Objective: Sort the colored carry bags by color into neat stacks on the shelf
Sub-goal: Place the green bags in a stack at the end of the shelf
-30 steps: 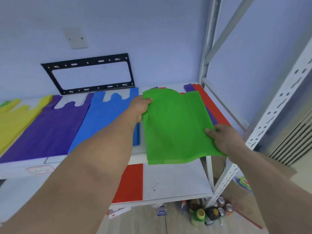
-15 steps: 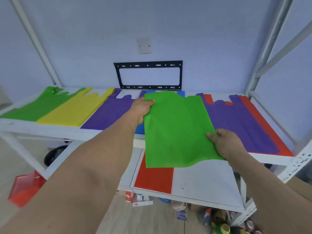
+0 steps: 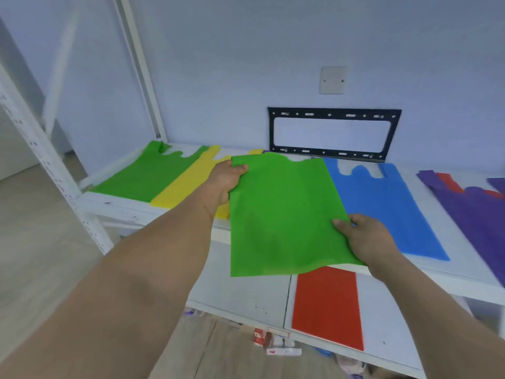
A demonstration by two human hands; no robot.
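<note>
Both hands hold one green bag (image 3: 281, 214) flat above the shelf (image 3: 451, 258): the left hand (image 3: 222, 183) pinches its top corner, the right hand (image 3: 366, 237) its side edge. Left of the grip lie the green pile (image 3: 142, 176) and the yellow pile (image 3: 185, 187); right, the blue pile (image 3: 382, 209).

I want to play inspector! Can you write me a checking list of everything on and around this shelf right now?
Surface: white metal shelf, top board holding flat bags; a lower board below.
Job's things: green bag held up in both hands; green stack at far left, then yellow bag, blue bag, purple bag with red bag under it; a red sheet on the lower board.
Clutter: small boxes on the floor under the shelf, too blurred to name.
Grippers: left hand pinches the bag's top corner; right hand grips its right edge.
Cables: nothing seen.
Surroundings: pale wall, black wall bracket, blank wall plate.
</note>
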